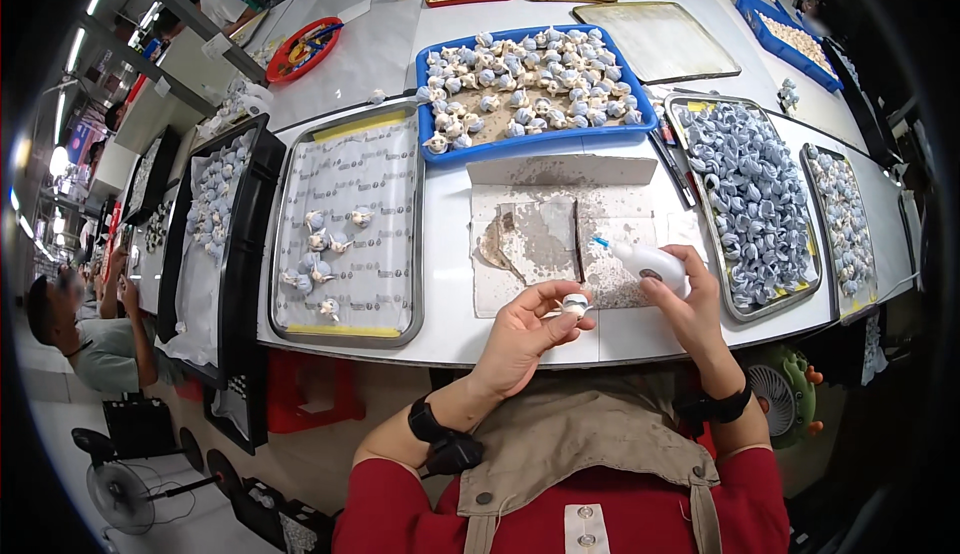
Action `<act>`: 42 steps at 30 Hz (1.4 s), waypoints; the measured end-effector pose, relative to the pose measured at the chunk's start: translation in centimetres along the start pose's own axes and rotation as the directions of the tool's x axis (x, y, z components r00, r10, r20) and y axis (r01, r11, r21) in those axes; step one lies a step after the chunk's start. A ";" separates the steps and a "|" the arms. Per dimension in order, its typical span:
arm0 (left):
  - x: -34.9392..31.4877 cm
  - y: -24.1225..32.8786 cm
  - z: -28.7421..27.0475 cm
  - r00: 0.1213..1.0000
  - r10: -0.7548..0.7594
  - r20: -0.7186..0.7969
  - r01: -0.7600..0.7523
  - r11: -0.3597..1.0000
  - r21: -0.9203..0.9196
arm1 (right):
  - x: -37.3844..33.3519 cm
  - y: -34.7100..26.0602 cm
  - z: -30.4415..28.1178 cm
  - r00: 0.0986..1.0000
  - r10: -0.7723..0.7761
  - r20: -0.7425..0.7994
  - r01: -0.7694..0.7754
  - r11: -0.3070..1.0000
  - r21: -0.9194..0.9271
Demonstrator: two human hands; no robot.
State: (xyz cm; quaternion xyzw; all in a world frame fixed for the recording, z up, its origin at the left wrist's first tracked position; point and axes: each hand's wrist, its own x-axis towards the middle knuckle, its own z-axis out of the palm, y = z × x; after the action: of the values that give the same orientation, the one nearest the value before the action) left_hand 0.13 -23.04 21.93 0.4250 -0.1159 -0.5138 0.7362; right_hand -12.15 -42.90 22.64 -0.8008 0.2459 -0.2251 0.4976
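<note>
Between the thumb and fingers of my left hand (525, 339) is a small white figurine (574, 304) with a dark band, partly covered by the fingertips. My right hand (697, 312) grips a white squeeze bottle (652, 266), tilted so its blue nozzle tip points left. The tip is above and to the right of the figurine, apart from it. Beneath both lies a stained, folded piece of cardboard (628, 229). To the left, a paper-lined metal tray (345, 194) holds several small blue-and-white figurines (318, 268).
Beyond the cardboard stands a blue tray (530, 144) of blue-and-white figurines. At right are a tray of grey-blue pieces (748, 204) and a narrower tray of figurines (840, 224). A black crate (235, 244) borders the left. Pen-like tools (676, 169) lie beside the right tray.
</note>
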 end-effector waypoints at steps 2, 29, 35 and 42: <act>-0.1 -0.2 0.4 0.998 0.053 -0.025 -0.051 0.998 0.046 | -1.4 -0.5 -1.2 0.999 0.022 -0.025 -0.020 0.995 0.093; -0.9 -0.5 1.0 0.986 0.156 -0.063 -0.139 0.967 0.214 | -2.4 -6.2 -2.5 0.882 -0.470 0.031 0.446 0.813 -0.374; -0.8 -0.4 1.1 0.988 0.138 -0.074 -0.122 0.975 0.187 | -2.1 -6.4 -2.6 0.877 -0.479 0.046 0.458 0.802 -0.384; -0.8 0.1 0.8 0.991 0.113 -0.076 -0.099 0.981 0.168 | -1.7 -6.2 -2.1 0.892 -0.449 0.056 0.435 0.816 -0.381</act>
State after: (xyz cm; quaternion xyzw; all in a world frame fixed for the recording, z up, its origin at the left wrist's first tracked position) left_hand -0.69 -22.78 22.71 0.4987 -0.1486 -0.4439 0.7295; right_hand -13.72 -40.93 28.94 -0.9131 0.1016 -0.2964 0.2609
